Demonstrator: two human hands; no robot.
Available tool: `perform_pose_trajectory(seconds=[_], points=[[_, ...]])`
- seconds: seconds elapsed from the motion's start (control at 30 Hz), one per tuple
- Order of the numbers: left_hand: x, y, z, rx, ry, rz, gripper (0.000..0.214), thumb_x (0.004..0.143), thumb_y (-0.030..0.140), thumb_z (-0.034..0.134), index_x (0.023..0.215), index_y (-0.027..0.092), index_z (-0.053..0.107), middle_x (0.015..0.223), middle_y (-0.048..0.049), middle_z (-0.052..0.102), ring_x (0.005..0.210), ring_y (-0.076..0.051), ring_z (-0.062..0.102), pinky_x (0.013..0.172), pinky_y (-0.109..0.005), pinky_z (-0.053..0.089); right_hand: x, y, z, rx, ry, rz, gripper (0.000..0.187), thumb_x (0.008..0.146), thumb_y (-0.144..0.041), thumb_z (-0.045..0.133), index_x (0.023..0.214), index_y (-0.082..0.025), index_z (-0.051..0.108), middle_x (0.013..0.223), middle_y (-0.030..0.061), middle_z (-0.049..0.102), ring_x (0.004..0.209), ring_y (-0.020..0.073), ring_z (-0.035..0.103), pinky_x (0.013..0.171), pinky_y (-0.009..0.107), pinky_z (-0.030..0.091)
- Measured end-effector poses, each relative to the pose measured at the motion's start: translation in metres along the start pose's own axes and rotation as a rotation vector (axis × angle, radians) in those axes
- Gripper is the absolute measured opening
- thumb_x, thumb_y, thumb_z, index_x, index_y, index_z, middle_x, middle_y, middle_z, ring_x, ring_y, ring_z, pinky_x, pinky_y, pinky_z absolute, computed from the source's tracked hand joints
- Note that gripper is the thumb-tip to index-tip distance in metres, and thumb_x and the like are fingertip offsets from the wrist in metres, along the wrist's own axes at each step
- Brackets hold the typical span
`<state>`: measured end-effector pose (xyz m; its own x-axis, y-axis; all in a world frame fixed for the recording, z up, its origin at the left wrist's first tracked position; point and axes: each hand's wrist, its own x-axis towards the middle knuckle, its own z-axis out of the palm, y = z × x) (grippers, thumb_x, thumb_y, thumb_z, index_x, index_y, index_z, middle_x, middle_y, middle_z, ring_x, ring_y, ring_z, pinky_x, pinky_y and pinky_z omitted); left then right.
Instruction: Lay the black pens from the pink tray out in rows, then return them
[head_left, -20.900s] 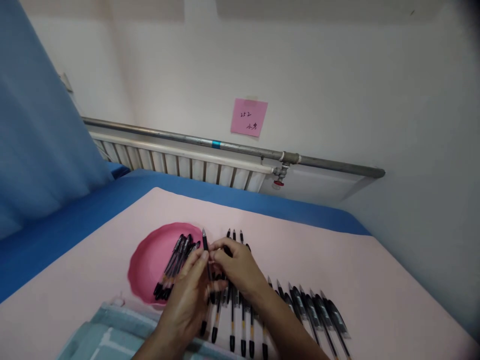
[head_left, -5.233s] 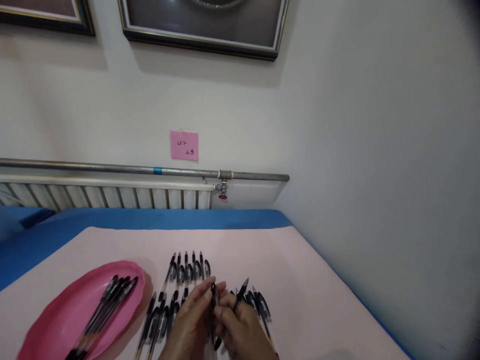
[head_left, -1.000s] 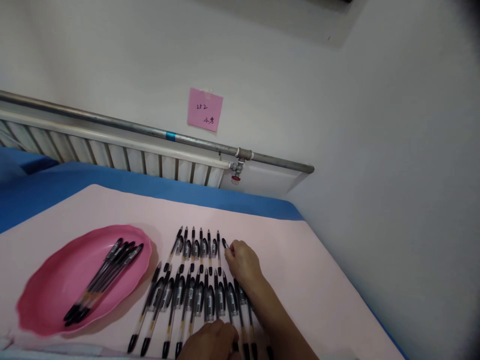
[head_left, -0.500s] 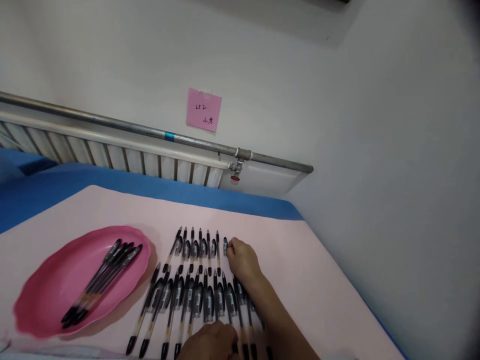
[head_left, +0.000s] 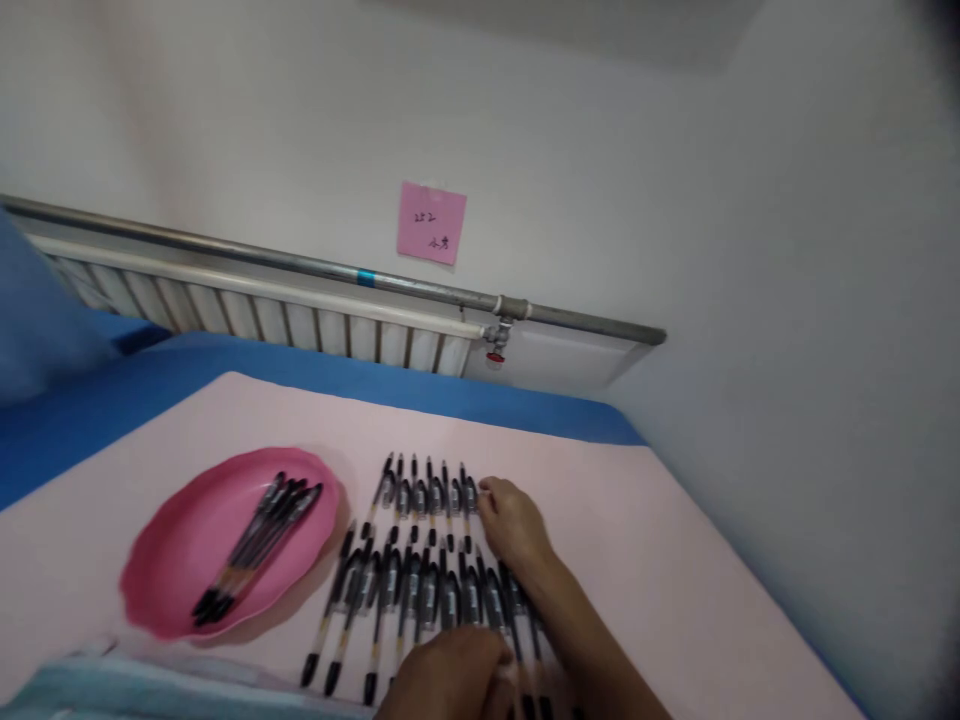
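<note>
and here it is, the pink dish (head_left: 180,535) as our anchor, scalloped rim and all, with a small bundle of pens (head_left: 251,555) lying aslant inside it. these appear to have their caps on, and they look like what is left: a handful, overlapping too much to count surely.

now look right of the dish, because that is where the finished share seems to lie! just beyond the dish's right rim, the far row of pens (head_left: 436,495) stands six strong, tips pointing away, each with its loose cap alongside. nearer the person, right of the dish's lower edge, runs the near row of pens (head_left: 430,597), fuller, uncapped too where it shows, caps again beside the barrels. part of it hides beneath the hands, so no full tally there.

and the hands! well right of the dish, the right hand (head_left: 517,525) has its fingers bent, thumb and forefinger right at the end cap (head_left: 471,495) of the far row; touching, pinching or just beside it, i cannot tell. lower down, right of the dish and over the near row, the left hand (head_left: 450,675) is curled knuckles-up, and whether a pen sits in that curl is hidden.

so, by my reckoning, well past halfway: two laid-out rows right of the dish, one modest bundle inside it.
</note>
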<state>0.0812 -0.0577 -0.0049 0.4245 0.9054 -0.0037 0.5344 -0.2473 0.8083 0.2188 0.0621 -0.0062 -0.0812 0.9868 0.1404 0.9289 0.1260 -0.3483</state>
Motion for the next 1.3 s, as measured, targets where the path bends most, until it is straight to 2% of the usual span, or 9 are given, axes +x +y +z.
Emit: perform_pose_trajectory(seconds=[0.1,0.23,0.3,0.37,0.47,0.6,0.83,1.13,1.3], points=[[0.005,0.001,-0.045,-0.008,0.188,-0.001,0.022,0.081,0.021,0.042,0.087,0.022,0.063,0.08,-0.0042,0.068,0.075,-0.018,0.062,0.063,-0.024,0.041,0.0,0.002,-0.004,0.059,0.055,0.013,0.028,0.084,-0.021,0.039,0.098,-0.016,0.062,0.098,0.0088,0.066,0.088,0.0191,0.06,0.079,0.028,0.041],[0.003,-0.024,-0.123,0.263,0.564,-0.411,0.025,0.087,0.028,0.036,0.091,0.021,0.06,0.086,-0.003,0.068,0.077,-0.016,0.061,0.066,-0.024,0.041,-0.003,0.007,-0.008,0.117,0.059,0.013,0.027,0.082,-0.024,0.037,0.09,-0.019,0.062,0.092,0.0061,0.066,0.085,0.0191,0.061,0.074,0.029,0.042],[-0.001,-0.044,-0.152,0.428,0.596,-0.624,0.029,0.087,0.03,0.034,0.094,0.02,0.06,0.091,-0.0062,0.069,0.082,-0.02,0.062,0.064,-0.026,0.041,-0.006,0.007,-0.011,0.134,0.056,0.016,0.026,0.081,-0.025,0.037,0.086,-0.019,0.061,0.089,0.0053,0.066,0.082,0.0191,0.06,0.071,0.03,0.043],[-0.005,-0.063,-0.169,0.485,0.595,-0.714,0.031,0.086,0.029,0.034,0.091,0.016,0.061,0.088,-0.0119,0.069,0.083,-0.026,0.063,0.063,-0.03,0.04,-0.009,0.007,-0.012,0.144,0.043,0.019,0.025,0.08,-0.026,0.036,0.084,-0.02,0.061,0.086,0.0048,0.066,0.079,0.0189,0.06,0.069,0.03,0.043],[-0.006,-0.085,-0.174,0.549,0.528,-0.783,0.032,0.084,0.029,0.036,0.086,0.012,0.063,0.087,-0.0173,0.068,0.084,-0.03,0.063,0.064,-0.034,0.041,-0.011,0.006,-0.012,0.144,0.038,-0.005,0.025,0.079,-0.026,0.036,0.081,-0.02,0.06,0.085,0.0042,0.065,0.078,0.0184,0.059,0.069,0.029,0.043],[-0.003,-0.097,-0.17,0.605,0.45,-0.825,0.033,0.085,0.027,0.034,0.086,0.01,0.063,0.09,-0.0198,0.068,0.083,-0.031,0.064,0.063,-0.034,0.041,-0.011,0.007,-0.009,0.135,0.041,-0.053,0.025,0.079,-0.025,0.036,0.082,-0.021,0.06,0.085,0.0042,0.065,0.079,0.0182,0.059,0.07,0.029,0.042],[-0.001,-0.099,-0.171,0.617,0.401,-0.865,0.033,0.083,0.021,0.031,0.092,0.01,0.061,0.091,-0.0196,0.069,0.082,-0.03,0.065,0.061,-0.034,0.041,-0.011,0.006,-0.009,0.112,0.025,-0.055,0.025,0.08,-0.025,0.035,0.082,-0.021,0.06,0.087,0.0045,0.065,0.081,0.0187,0.059,0.071,0.029,0.042],[-0.001,-0.099,-0.173,0.572,0.393,-0.843,0.034,0.083,0.026,0.034,0.094,0.01,0.062,0.092,-0.0196,0.07,0.087,-0.031,0.064,0.063,-0.034,0.041,-0.012,0.006,-0.009,0.118,0.018,-0.078,0.025,0.08,-0.025,0.035,0.083,-0.021,0.06,0.085,0.0048,0.064,0.08,0.0193,0.059,0.07,0.03,0.042],[-0.002,-0.103,-0.172,0.544,0.41,-0.817,0.033,0.082,0.027,0.037,0.085,0.01,0.064,0.085,-0.0194,0.07,0.079,-0.03,0.065,0.06,-0.033,0.04,-0.012,0.003,-0.011,0.139,0.018,-0.082,0.024,0.08,-0.025,0.036,0.082,-0.02,0.06,0.085,0.0049,0.064,0.08,0.0189,0.059,0.071,0.03,0.042]])
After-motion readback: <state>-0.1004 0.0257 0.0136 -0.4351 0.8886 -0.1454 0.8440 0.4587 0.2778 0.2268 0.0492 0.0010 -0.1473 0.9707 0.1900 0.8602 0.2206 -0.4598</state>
